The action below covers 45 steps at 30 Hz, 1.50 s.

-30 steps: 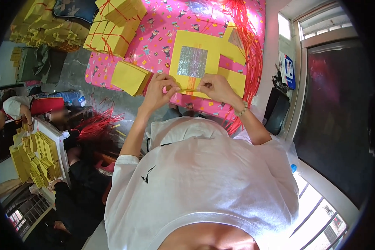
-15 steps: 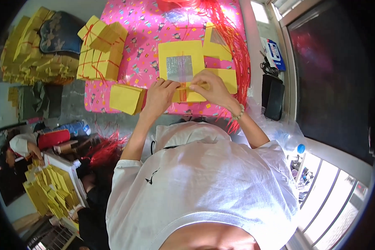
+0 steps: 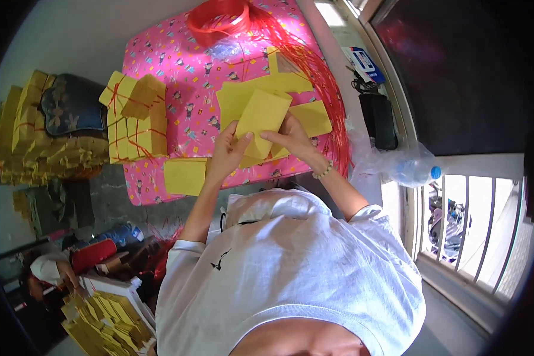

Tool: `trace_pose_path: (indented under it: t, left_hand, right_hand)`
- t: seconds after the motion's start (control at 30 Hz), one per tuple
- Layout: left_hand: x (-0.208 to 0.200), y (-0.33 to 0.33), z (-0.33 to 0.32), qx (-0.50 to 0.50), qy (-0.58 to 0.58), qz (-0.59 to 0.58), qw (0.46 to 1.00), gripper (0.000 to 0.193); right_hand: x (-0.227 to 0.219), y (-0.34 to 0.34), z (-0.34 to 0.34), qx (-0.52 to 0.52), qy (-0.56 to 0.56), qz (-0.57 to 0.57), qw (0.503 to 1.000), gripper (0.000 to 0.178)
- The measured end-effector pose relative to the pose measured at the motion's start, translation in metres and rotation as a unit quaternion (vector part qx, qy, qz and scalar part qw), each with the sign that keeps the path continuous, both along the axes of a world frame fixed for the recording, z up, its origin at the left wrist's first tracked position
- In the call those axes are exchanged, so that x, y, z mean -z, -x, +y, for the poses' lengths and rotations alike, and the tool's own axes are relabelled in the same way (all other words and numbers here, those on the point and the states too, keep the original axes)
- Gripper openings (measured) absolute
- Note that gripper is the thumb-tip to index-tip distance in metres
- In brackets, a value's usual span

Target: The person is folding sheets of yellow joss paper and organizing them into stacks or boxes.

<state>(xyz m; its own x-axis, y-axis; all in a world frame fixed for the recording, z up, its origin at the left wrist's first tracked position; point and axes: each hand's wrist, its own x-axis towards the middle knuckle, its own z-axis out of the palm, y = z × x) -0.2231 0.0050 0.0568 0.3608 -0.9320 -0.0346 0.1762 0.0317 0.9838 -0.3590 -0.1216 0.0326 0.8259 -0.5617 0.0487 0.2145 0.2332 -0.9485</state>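
Observation:
My left hand (image 3: 230,151) and my right hand (image 3: 291,141) hold a folded yellow paper packet (image 3: 264,113) between them. Both thumbs press on its near end, while the other fingers are partly hidden behind it. The packet tilts a little, its far end leaning right. Under it lie yellow paper sheets (image 3: 230,102), partly covered by the packet and my hands. More yellow paper (image 3: 312,117) lies right of my right hand. A small stack of folded yellow paper (image 3: 184,177) sits left of my left forearm.
Yellow bundles tied with red string (image 3: 137,133) stand on the pink patterned table cover (image 3: 187,71). A red coil (image 3: 210,29) and long red strings (image 3: 326,89) run along the far and right side. A plastic bottle (image 3: 418,172) is at right. Another person (image 3: 47,270) sits lower left.
My hands were low on the flat sheet with a silver square; now they hold a folded yellow packet raised above the sheets. The silver square no longer shows. The view has shifted.

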Motion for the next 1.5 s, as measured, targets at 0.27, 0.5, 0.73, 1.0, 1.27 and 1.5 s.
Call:
trace_pose_path:
  t: [0.27, 0.5, 0.73, 1.0, 1.27, 1.5]
  left_hand:
    - [-0.003, 0.016, -0.014, -0.215, 0.102, -0.180, 0.955, 0.044]
    - [0.005, 0.013, -0.011, 0.044, 0.069, -0.016, 0.997, 0.035]
    - [0.009, 0.034, -0.021, -0.028, 0.060, 0.017, 0.998, 0.028]
    - [0.005, 0.047, -0.028, -0.080, 0.096, 0.006, 0.992, 0.028]
    - [0.008, 0.051, -0.027, -0.120, 0.093, -0.050, 0.987, 0.026]
    - [0.022, 0.039, -0.029, -0.138, 0.107, -0.030, 0.984, 0.024]
  right_hand:
    - [0.001, 0.013, 0.014, 0.100, 0.084, 0.023, 0.991, 0.068]
    - [-0.010, 0.025, 0.017, 0.142, 0.158, 0.046, 0.976, 0.068]
    - [-0.012, 0.029, 0.022, 0.174, 0.137, 0.011, 0.975, 0.058]
    - [-0.009, 0.024, 0.014, 0.204, 0.187, 0.013, 0.961, 0.050]
    - [-0.017, 0.023, 0.007, 0.173, 0.107, 0.006, 0.979, 0.032]
    - [-0.008, 0.022, -0.005, 0.122, 0.130, 0.020, 0.984, 0.035]
